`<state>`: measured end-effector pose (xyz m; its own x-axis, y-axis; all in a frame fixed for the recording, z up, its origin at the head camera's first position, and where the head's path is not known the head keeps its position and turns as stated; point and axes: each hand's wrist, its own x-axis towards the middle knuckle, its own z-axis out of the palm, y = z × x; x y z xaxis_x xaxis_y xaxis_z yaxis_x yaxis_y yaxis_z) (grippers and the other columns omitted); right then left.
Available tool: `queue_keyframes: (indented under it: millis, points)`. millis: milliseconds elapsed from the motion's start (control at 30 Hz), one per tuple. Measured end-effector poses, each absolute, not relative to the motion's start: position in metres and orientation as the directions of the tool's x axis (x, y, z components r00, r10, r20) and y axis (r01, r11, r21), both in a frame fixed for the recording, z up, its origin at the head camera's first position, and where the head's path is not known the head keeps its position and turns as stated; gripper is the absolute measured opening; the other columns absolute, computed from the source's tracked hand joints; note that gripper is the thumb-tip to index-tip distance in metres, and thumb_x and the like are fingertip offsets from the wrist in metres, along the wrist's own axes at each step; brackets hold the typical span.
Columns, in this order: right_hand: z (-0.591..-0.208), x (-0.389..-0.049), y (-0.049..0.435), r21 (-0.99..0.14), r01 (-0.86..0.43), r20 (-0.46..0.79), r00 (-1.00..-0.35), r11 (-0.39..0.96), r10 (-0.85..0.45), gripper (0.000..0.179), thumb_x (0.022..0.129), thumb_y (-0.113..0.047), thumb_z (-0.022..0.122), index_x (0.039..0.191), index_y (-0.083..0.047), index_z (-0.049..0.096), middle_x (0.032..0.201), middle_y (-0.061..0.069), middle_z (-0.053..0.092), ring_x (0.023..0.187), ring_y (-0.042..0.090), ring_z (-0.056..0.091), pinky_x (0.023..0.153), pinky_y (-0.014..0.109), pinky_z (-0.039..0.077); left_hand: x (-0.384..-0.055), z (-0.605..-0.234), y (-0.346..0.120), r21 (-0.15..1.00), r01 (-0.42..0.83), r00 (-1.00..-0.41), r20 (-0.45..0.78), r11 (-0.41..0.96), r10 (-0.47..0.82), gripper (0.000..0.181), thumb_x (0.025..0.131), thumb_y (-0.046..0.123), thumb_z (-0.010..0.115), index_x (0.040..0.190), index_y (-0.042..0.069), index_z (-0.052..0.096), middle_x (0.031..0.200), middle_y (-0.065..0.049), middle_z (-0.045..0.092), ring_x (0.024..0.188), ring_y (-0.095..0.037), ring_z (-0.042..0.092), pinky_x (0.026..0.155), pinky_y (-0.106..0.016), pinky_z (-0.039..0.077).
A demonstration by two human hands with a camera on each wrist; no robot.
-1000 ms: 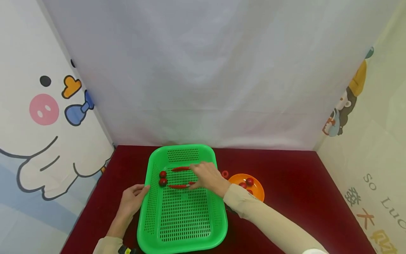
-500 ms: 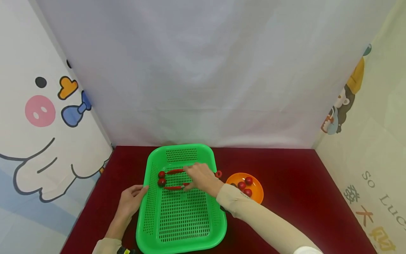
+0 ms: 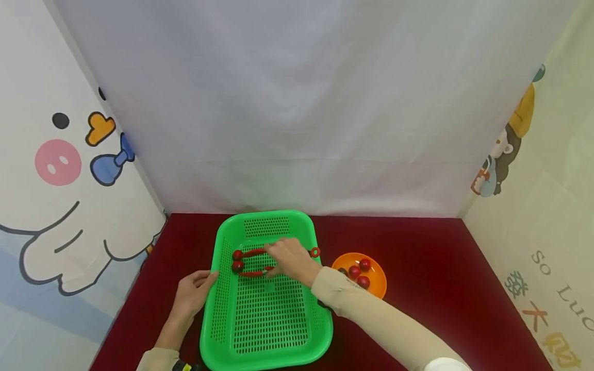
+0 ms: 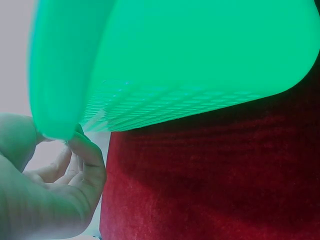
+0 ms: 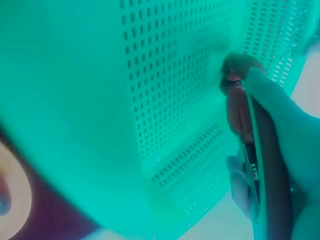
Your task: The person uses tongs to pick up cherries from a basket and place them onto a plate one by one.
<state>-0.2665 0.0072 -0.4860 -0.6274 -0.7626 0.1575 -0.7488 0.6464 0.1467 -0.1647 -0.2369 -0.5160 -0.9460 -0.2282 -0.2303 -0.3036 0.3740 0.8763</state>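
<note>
My right hand [image 3: 290,260] grips a pair of red-tipped tongs [image 3: 252,253] by the sides, low over the basket. The tongs' two arms stand apart and point left; their ring end shows behind the hand. Close at the tips, on the left side of the basket floor, lie a small round red fruit [image 3: 237,255] and a darker round red fruit [image 3: 237,266]. Whether the tips touch them, I cannot tell. My left hand [image 3: 192,291] pinches the left rim of the green basket [image 3: 207,319], thumb and fingers on either side in the left wrist view [image 4: 65,185].
Right of the basket, an orange plate [image 3: 379,291] holds several round red fruits [image 3: 364,282]. Both stand on a dark red cloth [image 3: 417,268]. A pale curtain [image 3: 297,129] hangs behind, with printed sheets [image 3: 42,206] at the sides.
My right hand has moved left with the tongs, bringing the tips up to the two red fruits. The gap between the tongs' arms has narrowed slightly. My left hand stays at the rim.
</note>
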Motion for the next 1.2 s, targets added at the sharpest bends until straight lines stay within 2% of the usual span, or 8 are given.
queue_keyframes:
  millis: [167,500,867,1033,1200]
  points:
    - [-0.485,-0.267,0.0,0.16,-0.743,0.128,-0.637,0.65,-0.76,0.051,0.071,-0.062,0.087,0.093,-0.02,0.07,0.063,-0.009,0.056,0.055,0.009,0.049,0.043,0.019,0.034,-0.164,-0.516,-0.237,0.88,-0.303,-0.946,-0.231,0.367,-0.228,0.05,0.108,0.028,0.056,0.139,-0.011,0.053,0.135,-0.034,0.057,0.124,-0.046,0.055,0.1,-0.056,0.047]
    - [-0.486,-0.266,-0.006,0.161,-0.739,0.12,-0.643,0.654,-0.756,0.05,0.071,-0.06,0.088,0.076,-0.02,0.059,0.053,-0.007,0.039,0.051,0.006,0.028,0.043,0.019,0.021,-0.163,-0.515,-0.236,0.885,-0.297,-0.948,-0.227,0.359,-0.225,0.049,0.108,0.028,0.056,0.139,-0.011,0.054,0.135,-0.034,0.056,0.125,-0.046,0.054,0.1,-0.057,0.047]
    - [-0.482,-0.267,-0.005,0.126,-0.741,0.084,-0.655,0.66,-0.751,0.045,0.075,-0.057,0.087,0.079,-0.02,0.062,0.052,-0.008,0.035,0.05,0.004,0.03,0.042,0.018,0.025,-0.163,-0.516,-0.238,0.885,-0.298,-0.948,-0.23,0.358,-0.221,0.052,0.108,0.029,0.056,0.141,-0.011,0.051,0.138,-0.036,0.054,0.126,-0.047,0.053,0.101,-0.057,0.046]
    - [-0.476,-0.267,0.003,0.106,-0.738,0.082,-0.661,0.666,-0.745,0.044,0.076,-0.056,0.086,0.087,-0.018,0.068,0.055,-0.007,0.04,0.051,0.006,0.039,0.042,0.019,0.031,-0.164,-0.516,-0.238,0.88,-0.299,-0.947,-0.225,0.369,-0.231,0.053,0.108,0.03,0.056,0.141,-0.012,0.052,0.136,-0.035,0.056,0.122,-0.046,0.057,0.1,-0.055,0.048]
    - [-0.47,-0.266,0.012,0.082,-0.737,0.092,-0.664,0.671,-0.742,0.045,0.076,-0.055,0.087,0.086,-0.017,0.066,0.056,-0.007,0.043,0.054,0.007,0.043,0.043,0.02,0.034,-0.163,-0.516,-0.237,0.88,-0.298,-0.947,-0.225,0.369,-0.228,0.054,0.108,0.031,0.056,0.141,-0.012,0.052,0.137,-0.035,0.055,0.123,-0.046,0.056,0.1,-0.055,0.048]
